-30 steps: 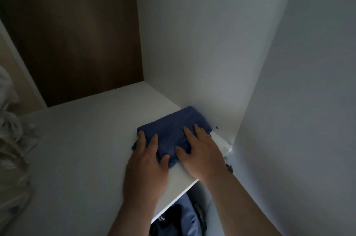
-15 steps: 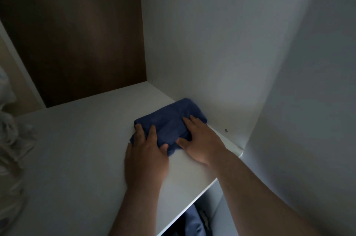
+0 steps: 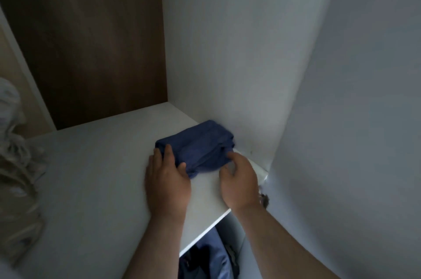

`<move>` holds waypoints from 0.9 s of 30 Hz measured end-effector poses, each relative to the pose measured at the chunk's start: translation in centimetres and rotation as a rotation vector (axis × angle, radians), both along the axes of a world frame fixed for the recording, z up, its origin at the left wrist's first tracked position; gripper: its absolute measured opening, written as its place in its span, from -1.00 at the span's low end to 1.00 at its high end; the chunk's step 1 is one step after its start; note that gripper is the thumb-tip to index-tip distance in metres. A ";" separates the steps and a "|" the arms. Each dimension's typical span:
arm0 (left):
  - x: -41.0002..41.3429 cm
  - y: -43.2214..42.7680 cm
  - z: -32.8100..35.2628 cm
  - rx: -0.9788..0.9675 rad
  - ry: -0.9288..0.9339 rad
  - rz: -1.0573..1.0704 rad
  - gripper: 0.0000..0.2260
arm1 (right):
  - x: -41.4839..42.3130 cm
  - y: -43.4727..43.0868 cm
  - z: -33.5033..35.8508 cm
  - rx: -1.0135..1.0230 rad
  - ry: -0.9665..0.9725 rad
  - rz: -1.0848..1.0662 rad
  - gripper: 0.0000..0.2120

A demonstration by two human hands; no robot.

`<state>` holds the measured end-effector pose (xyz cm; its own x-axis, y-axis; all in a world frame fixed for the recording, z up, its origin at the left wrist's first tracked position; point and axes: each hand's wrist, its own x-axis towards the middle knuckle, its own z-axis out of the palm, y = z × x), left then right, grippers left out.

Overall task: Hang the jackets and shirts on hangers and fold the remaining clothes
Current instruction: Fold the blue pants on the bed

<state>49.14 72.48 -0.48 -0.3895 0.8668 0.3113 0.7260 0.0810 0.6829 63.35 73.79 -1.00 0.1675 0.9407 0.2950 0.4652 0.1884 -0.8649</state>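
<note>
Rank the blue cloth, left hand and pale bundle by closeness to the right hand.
1. Blue cloth, at the right hand's fingertips.
2. Left hand, beside it, on the cloth's left end.
3. Pale bundle, far left.

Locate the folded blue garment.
Head view: the folded blue garment lies on the white shelf, right of centre, against the side panel, left hand and right hand at its near edge.

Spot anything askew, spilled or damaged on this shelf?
Nothing spilled or damaged. The folded blue cloth lies tidy on the shelf, with the left hand and right hand at its near edge. Only the pale crumpled fabric at the left edge looks unfolded.
</note>
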 end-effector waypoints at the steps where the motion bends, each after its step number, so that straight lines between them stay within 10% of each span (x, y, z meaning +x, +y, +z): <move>1: 0.3 -0.8 0.4 0.037 -0.070 -0.027 -0.47 | 0.2 -1.3 0.1 -0.052 0.054 -0.012 -0.66; 13: 2.4 -20.8 1.1 -0.021 -0.184 -0.419 -0.65 | 2.5 -21.4 3.3 -0.054 0.172 0.173 -0.33; 17: 3.0 -29.6 0.4 -0.061 -0.138 -0.445 -0.78 | 5.0 -30.9 1.8 -0.184 0.053 0.211 -0.66; 27: 8.9 -50.6 -1.8 -0.298 -0.335 -0.481 -0.76 | 15.0 -55.5 -2.8 -0.335 0.195 0.111 -0.67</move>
<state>58.00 21.86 -2.29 0.0289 0.9988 -0.0399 0.4804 0.0212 0.8768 78.35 18.28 -3.77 0.0823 0.9949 -0.0581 0.2785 -0.0790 -0.9572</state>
